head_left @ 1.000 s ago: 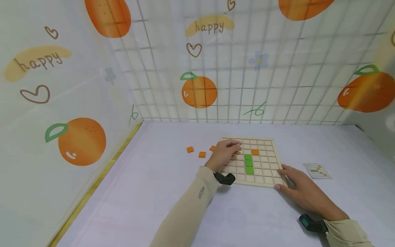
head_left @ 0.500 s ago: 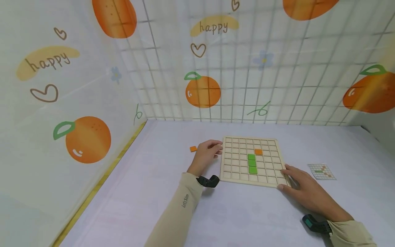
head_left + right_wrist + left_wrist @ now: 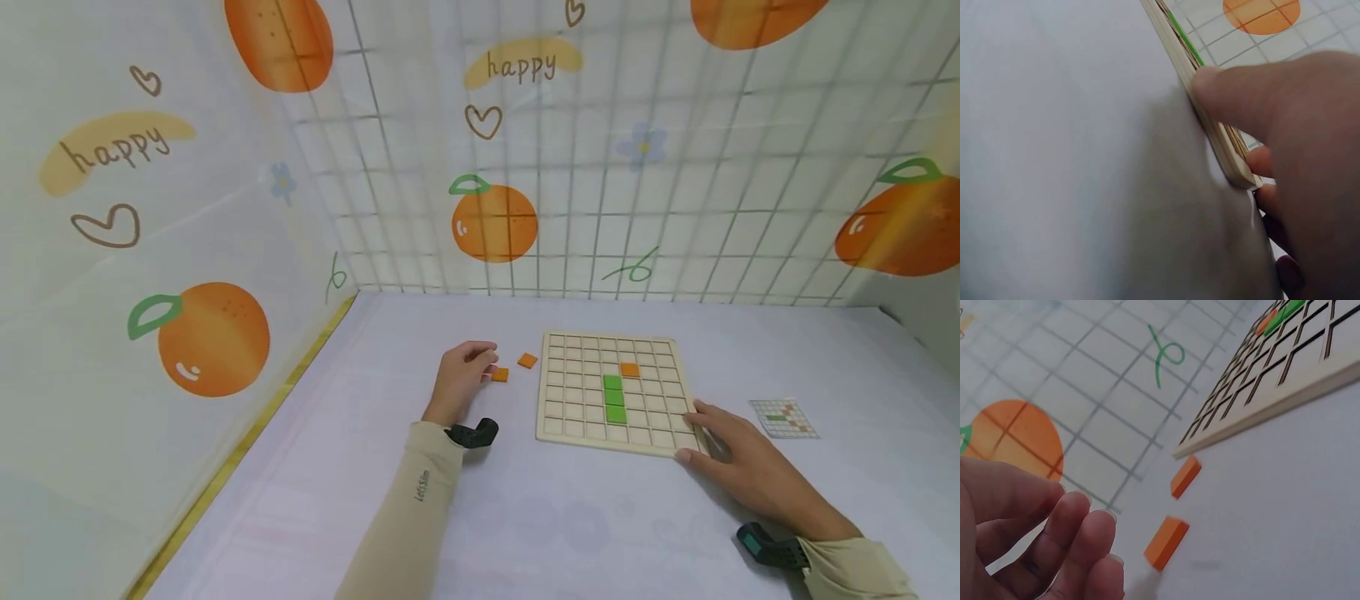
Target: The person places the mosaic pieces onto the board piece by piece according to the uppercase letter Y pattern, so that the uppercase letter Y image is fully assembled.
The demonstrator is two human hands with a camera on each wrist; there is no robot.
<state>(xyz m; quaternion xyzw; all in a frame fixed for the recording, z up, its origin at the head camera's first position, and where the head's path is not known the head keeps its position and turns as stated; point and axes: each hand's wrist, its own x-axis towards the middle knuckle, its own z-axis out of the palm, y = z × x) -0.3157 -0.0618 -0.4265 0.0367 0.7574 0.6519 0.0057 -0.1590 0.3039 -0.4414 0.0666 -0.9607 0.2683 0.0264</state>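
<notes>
Orange-printed sheeting walls in a pale desk (image 3: 570, 533) where a wooden grid board (image 3: 577, 400) lies flat, holding a column of green tiles (image 3: 614, 397) and one orange tile (image 3: 629, 369). Left of the board, two loose orange tiles sit apart on the desk, and the left hand (image 3: 461, 375) hovers with fingers loosely curled and holding nothing, just beside the nearer orange tile (image 3: 499, 375), the farther orange tile (image 3: 527, 361) lying closer to the board. At the board's near right corner the right hand (image 3: 738, 462) rests with its thumb pressed against the edge; a small pattern card (image 3: 783, 417) lies beyond it.

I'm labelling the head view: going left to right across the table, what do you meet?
Left hand → orange tile → second orange tile → wooden grid board → right hand → pattern card.
</notes>
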